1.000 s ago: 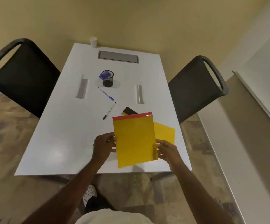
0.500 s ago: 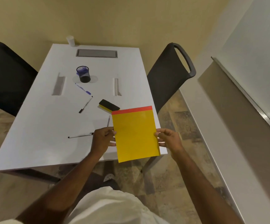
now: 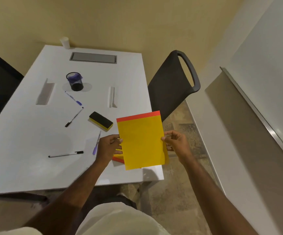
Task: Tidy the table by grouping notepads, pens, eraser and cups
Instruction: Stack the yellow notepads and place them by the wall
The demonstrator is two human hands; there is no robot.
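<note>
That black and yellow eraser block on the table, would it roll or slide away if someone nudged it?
Probably not roll: the eraser is a flat-sided block lying on its broad face. On the glossy white table it may well slide. It looks like foam, so likely light and unbreakable, though the picture cannot confirm that.

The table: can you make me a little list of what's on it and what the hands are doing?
held: yellow notepad, gripped by left hand and right hand
under it: second notepad on the table
pens lying loose: four
eraser: beside the held notepad
pen cup: mid-table
white cup: far edge
</note>
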